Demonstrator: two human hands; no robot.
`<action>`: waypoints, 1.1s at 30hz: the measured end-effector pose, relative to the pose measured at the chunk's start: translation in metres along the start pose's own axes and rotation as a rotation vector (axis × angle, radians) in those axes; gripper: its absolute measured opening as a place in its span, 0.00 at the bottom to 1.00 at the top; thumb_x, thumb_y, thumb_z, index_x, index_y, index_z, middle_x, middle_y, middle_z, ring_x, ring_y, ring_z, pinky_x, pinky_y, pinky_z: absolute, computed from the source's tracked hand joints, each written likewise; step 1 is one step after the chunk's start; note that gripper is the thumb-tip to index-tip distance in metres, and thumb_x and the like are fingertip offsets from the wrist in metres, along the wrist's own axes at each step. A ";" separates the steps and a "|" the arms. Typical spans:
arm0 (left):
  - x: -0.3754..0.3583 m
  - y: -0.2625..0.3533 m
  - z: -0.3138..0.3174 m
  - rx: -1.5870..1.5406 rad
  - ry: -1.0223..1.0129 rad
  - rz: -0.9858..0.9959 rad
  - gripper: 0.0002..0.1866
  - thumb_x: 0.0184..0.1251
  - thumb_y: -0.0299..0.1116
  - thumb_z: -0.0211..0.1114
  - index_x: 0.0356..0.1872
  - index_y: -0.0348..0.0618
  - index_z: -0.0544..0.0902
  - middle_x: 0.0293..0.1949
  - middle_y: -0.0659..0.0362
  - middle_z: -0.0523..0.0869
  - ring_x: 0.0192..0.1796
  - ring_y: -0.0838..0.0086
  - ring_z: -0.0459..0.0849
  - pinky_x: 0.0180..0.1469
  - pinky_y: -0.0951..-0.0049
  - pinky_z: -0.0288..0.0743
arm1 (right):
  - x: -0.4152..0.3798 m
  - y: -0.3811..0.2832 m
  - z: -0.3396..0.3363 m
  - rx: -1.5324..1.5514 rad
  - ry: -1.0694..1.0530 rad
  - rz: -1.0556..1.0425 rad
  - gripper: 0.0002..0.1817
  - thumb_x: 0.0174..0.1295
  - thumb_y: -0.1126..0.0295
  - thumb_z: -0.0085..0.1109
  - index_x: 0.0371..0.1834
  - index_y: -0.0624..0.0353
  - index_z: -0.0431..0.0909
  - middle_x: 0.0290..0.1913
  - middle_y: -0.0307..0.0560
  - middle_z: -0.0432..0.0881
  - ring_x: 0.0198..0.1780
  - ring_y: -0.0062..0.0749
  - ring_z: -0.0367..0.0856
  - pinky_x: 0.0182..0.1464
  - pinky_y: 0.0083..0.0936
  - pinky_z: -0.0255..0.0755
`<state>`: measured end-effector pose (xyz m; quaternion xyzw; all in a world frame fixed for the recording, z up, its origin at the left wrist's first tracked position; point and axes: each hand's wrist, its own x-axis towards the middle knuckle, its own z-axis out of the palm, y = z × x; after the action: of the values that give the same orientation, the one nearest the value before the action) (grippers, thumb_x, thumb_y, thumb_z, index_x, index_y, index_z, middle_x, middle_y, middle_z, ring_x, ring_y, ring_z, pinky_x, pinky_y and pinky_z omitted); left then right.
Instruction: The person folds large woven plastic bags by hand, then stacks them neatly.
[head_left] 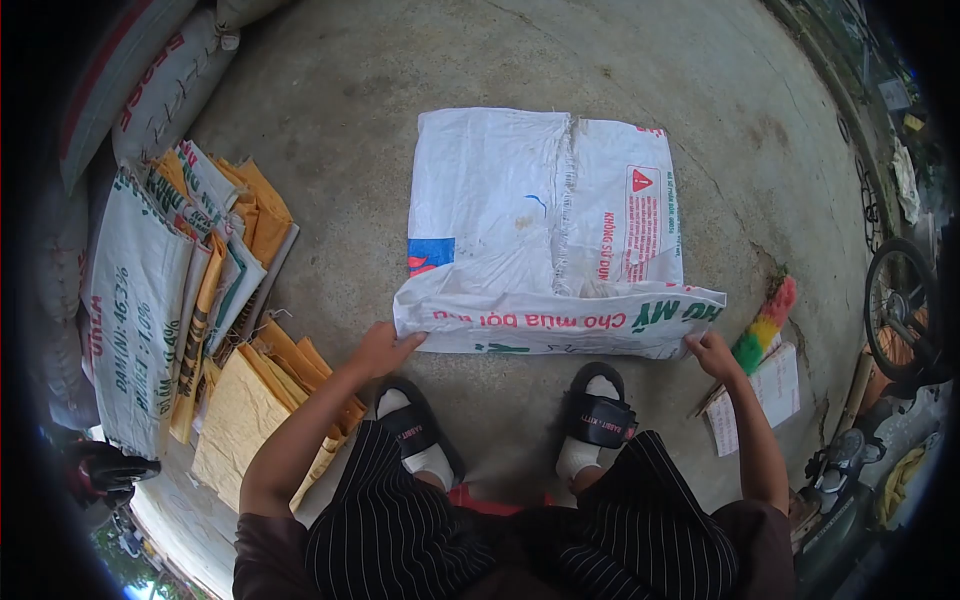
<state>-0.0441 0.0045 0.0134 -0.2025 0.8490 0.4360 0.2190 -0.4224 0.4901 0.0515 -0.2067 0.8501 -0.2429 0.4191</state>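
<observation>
Our left grip and right grip each close on a near corner of the white sack; its turned-up near edge runs crosswise between them, the rest spread beyond on the floor, neither grip clearly nearer.

White sack reads "Cho mùa"; folded sack, "46.3%", "1.0%"; sandal, "KITTY".

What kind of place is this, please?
Probably a yard or storage area for sacks: full sacks are piled on a concrete floor, folded sacks stand beside them, and a wheel shows at the right edge.
</observation>
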 end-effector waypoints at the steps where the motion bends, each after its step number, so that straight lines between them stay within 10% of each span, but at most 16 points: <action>1: 0.006 0.002 0.003 -0.045 0.031 -0.303 0.28 0.60 0.55 0.60 0.38 0.33 0.80 0.34 0.44 0.84 0.37 0.52 0.83 0.42 0.56 0.72 | 0.003 0.003 -0.002 0.003 -0.001 -0.002 0.20 0.65 0.59 0.50 0.39 0.71 0.79 0.32 0.56 0.82 0.36 0.37 0.80 0.42 0.33 0.71; 7: 0.017 0.039 -0.010 -0.194 0.081 -0.366 0.34 0.65 0.59 0.52 0.38 0.27 0.81 0.35 0.38 0.83 0.43 0.50 0.83 0.47 0.58 0.73 | 0.020 -0.018 0.002 -0.088 0.096 0.231 0.27 0.65 0.54 0.48 0.26 0.74 0.78 0.21 0.55 0.79 0.28 0.35 0.79 0.37 0.35 0.71; 15: 0.061 0.024 0.013 -0.016 0.173 -0.542 0.36 0.65 0.61 0.49 0.36 0.28 0.82 0.36 0.37 0.84 0.44 0.47 0.83 0.49 0.56 0.73 | 0.047 -0.006 0.055 -0.363 0.428 0.293 0.29 0.61 0.51 0.50 0.21 0.73 0.78 0.21 0.66 0.78 0.27 0.58 0.80 0.35 0.47 0.71; 19: 0.072 0.027 0.020 0.083 0.266 -0.630 0.39 0.64 0.64 0.48 0.35 0.27 0.82 0.38 0.36 0.83 0.44 0.45 0.82 0.48 0.54 0.74 | 0.044 -0.058 0.073 -0.370 0.477 0.546 0.22 0.60 0.54 0.55 0.33 0.68 0.82 0.34 0.64 0.82 0.38 0.53 0.82 0.43 0.44 0.71; 22: 0.078 0.033 0.015 0.073 0.228 -0.673 0.37 0.64 0.62 0.49 0.39 0.28 0.80 0.41 0.36 0.82 0.46 0.46 0.82 0.48 0.54 0.74 | 0.048 -0.071 0.084 -0.604 0.851 0.329 0.19 0.59 0.62 0.56 0.51 0.58 0.78 0.54 0.64 0.75 0.54 0.48 0.75 0.53 0.44 0.65; 24: 0.072 0.053 0.004 0.070 0.171 -0.707 0.34 0.64 0.59 0.52 0.44 0.29 0.79 0.45 0.36 0.81 0.48 0.47 0.81 0.49 0.54 0.73 | 0.057 -0.070 0.096 -0.750 1.011 -0.204 0.24 0.58 0.69 0.55 0.61 0.51 0.69 0.66 0.56 0.65 0.66 0.46 0.62 0.62 0.47 0.55; 27: 0.060 0.086 0.005 0.156 0.422 -0.645 0.27 0.63 0.43 0.59 0.59 0.36 0.70 0.58 0.36 0.73 0.57 0.53 0.76 0.53 0.54 0.72 | 0.065 -0.106 0.108 -0.740 0.604 -0.430 0.24 0.60 0.70 0.50 0.63 0.53 0.68 0.68 0.52 0.63 0.69 0.49 0.58 0.64 0.55 0.51; 29: 0.064 0.082 0.018 0.844 0.908 0.011 0.32 0.59 0.27 0.59 0.67 0.48 0.63 0.67 0.46 0.63 0.67 0.59 0.67 0.64 0.54 0.63 | 0.083 -0.102 0.124 -0.540 0.551 -0.371 0.26 0.60 0.68 0.50 0.64 0.53 0.66 0.70 0.50 0.61 0.71 0.50 0.55 0.65 0.58 0.48; 33: 0.083 0.094 0.028 0.712 0.440 0.487 0.35 0.57 0.20 0.54 0.68 0.55 0.63 0.68 0.51 0.65 0.69 0.64 0.64 0.69 0.52 0.53 | 0.085 -0.107 0.132 -0.452 0.471 -0.283 0.31 0.60 0.64 0.48 0.69 0.53 0.60 0.74 0.48 0.51 0.75 0.47 0.45 0.68 0.61 0.37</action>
<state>-0.1572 0.0657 0.0143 0.0022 0.9944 0.1040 -0.0183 -0.3470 0.3260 -0.0081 -0.3483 0.9185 -0.1455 0.1175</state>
